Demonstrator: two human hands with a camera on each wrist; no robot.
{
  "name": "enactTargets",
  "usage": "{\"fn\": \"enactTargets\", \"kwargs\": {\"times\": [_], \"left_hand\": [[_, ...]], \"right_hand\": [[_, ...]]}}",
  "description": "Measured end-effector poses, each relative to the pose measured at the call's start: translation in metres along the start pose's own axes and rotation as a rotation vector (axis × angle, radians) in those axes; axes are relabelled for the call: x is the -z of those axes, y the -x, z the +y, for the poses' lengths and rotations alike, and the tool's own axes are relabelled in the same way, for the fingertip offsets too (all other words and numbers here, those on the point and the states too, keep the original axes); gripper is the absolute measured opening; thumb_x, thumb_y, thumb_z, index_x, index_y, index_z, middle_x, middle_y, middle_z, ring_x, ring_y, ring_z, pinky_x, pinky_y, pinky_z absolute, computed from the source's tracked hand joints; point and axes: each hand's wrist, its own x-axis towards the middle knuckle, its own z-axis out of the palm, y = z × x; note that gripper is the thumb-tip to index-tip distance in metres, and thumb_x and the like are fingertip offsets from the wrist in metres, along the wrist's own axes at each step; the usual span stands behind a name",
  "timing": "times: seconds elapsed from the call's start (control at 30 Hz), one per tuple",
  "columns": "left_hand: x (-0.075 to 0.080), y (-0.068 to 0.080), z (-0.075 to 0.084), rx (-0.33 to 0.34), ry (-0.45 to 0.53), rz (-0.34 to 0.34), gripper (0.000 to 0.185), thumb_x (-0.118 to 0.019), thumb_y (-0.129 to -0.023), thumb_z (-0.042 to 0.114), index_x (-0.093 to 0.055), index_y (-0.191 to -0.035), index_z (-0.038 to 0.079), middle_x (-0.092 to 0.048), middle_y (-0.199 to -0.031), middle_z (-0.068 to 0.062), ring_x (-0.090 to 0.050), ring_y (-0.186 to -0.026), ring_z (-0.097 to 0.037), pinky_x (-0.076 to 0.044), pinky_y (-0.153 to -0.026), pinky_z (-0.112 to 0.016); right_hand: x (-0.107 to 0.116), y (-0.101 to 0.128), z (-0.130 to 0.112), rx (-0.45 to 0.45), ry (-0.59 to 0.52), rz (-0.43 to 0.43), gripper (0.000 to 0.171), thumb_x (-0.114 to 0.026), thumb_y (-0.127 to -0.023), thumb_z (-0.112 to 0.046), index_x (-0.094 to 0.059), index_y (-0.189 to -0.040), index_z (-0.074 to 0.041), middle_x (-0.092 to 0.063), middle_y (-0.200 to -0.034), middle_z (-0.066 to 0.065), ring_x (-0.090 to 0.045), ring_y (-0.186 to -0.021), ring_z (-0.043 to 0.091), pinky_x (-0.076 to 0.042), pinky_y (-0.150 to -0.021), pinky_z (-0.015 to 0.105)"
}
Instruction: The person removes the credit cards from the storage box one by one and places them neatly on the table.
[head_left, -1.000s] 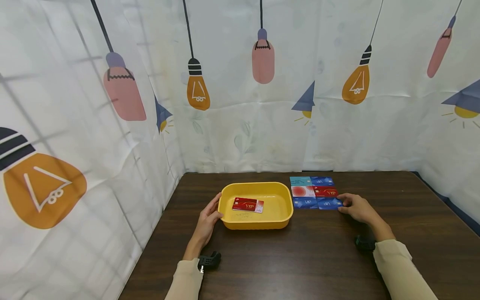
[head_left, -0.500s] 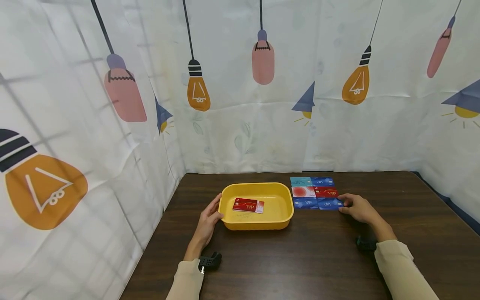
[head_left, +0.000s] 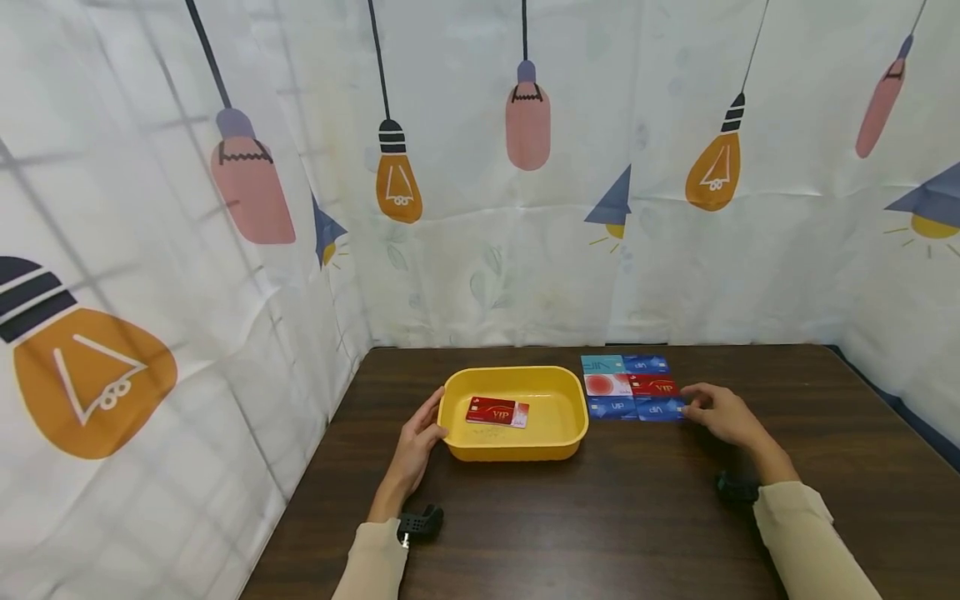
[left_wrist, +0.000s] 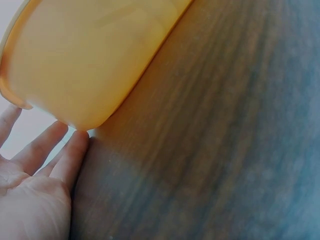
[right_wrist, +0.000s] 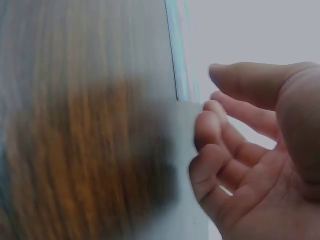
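Observation:
A yellow plastic tray stands on the table with a red VIP card inside. My left hand rests against its left end, fairly straight fingers touching the outer wall; the left wrist view shows these fingers at the tray's corner. To the tray's right, several cards lie edge to edge in two columns: a teal card, a red-and-white card, a red VIP card and blue cards. My right hand is beside the lower right blue card, thumb and fingers apart.
The dark wooden table extends in front of the tray and cards. White curtains printed with lamps hang behind it and along the sides. Black bands are worn on both wrists.
My right hand has drawn slightly to the right, away from the lower right blue card, and its fingers have come off it. My left hand, the tray and the cards stay in place.

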Motion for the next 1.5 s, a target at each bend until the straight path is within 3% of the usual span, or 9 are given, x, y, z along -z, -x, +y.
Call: {"fn": "enactTargets", "kwargs": {"times": [0.27,0.47,0.83,1.0,1.5], "left_hand": [[0.000,0.000,0.001,-0.009,0.007,-0.011,0.067,-0.046,-0.097,-0.005,-0.037,-0.160,0.017,-0.040,-0.161,-0.016,-0.043,-0.141,-0.039,-0.050,-0.106,-0.028],[0.000,0.000,0.002,-0.001,0.006,-0.007,0.067,-0.046,-0.097,-0.005,-0.037,-0.159,0.018,-0.042,-0.160,-0.017,-0.044,-0.141,-0.039,-0.050,-0.106,-0.027],[0.000,0.000,0.002,0.000,0.014,0.008,0.067,-0.046,-0.096,-0.005,-0.038,-0.159,0.016,-0.042,-0.160,-0.017,-0.044,-0.140,-0.040,-0.051,-0.105,-0.028],[-0.001,0.001,0.003,0.009,0.010,0.009,0.067,-0.047,-0.096,-0.004,-0.038,-0.159,0.017,-0.044,-0.159,-0.019,-0.045,-0.140,-0.040,-0.051,-0.105,-0.029],[-0.002,0.002,0.003,0.000,0.001,0.000,0.067,-0.046,-0.097,-0.005,-0.037,-0.160,0.018,-0.043,-0.159,-0.019,-0.044,-0.139,-0.041,-0.052,-0.101,-0.026]], "right_hand": [[-0.005,-0.005,-0.022,0.050,-0.019,0.119,0.037,-0.060,-0.102,-0.020,-0.059,-0.132,0.001,-0.059,-0.093,0.011,-0.052,-0.079,0.023,-0.044,-0.061,0.028],[-0.012,-0.003,-0.052,0.092,-0.046,0.146,0.035,-0.063,-0.101,-0.019,-0.062,-0.131,0.000,-0.060,-0.094,0.011,-0.052,-0.082,0.023,-0.045,-0.060,0.025],[-0.039,0.002,-0.112,0.262,-0.154,0.097,0.028,-0.067,-0.098,-0.017,-0.067,-0.125,-0.009,-0.059,-0.085,0.006,-0.054,-0.074,0.020,-0.049,-0.059,0.024],[-0.056,0.007,-0.142,0.331,-0.222,0.045,0.031,-0.069,-0.096,-0.014,-0.066,-0.126,-0.005,-0.061,-0.087,0.005,-0.055,-0.072,0.016,-0.051,-0.060,0.024],[-0.110,-0.018,-0.204,0.305,-0.281,-0.011,0.029,-0.074,-0.092,-0.013,-0.069,-0.120,-0.009,-0.064,-0.097,0.004,-0.057,-0.079,0.020,-0.052,-0.065,0.024]]}}
